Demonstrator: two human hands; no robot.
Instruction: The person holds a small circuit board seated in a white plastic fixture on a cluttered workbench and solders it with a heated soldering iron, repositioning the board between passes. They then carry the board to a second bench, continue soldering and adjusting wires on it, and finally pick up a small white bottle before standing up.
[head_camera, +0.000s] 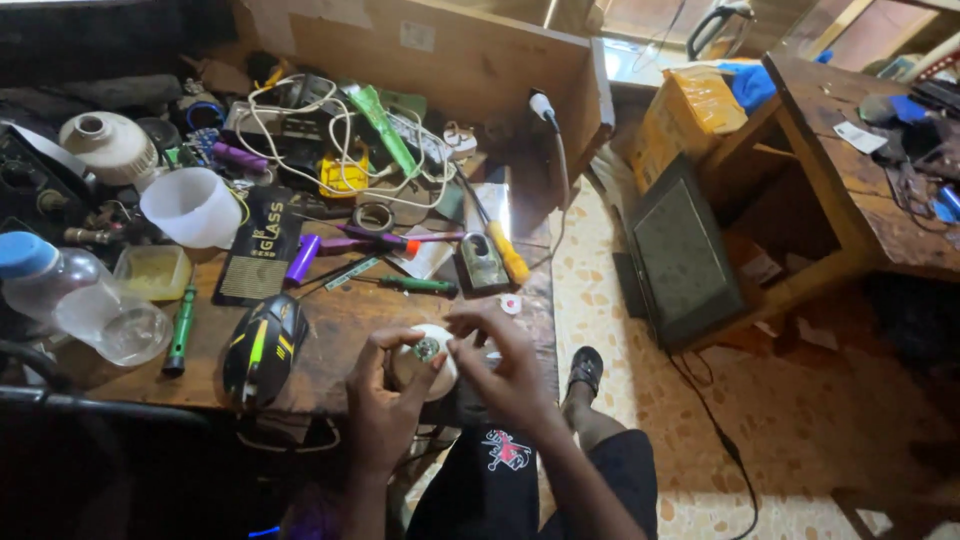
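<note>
A round white bulb housing (436, 352) with a small green circuit piece (427, 349) on its top is held over the front edge of the wooden workbench (340, 325). My left hand (385, 395) cups it from the left and below. My right hand (505, 365) grips its right side, with fingertips near the green piece. Just left of my hands lies a black computer mouse (263, 346) with yellow and green stripes.
The bench holds a green screwdriver (180, 330), a yellow-handled screwdriver (507, 252), purple tools (300, 258), a white cup (193, 206), a clear bottle (75, 295), tangled white cable (330, 150). A dark flat screen (685, 255) leans on the floor against a second wooden table (850, 180).
</note>
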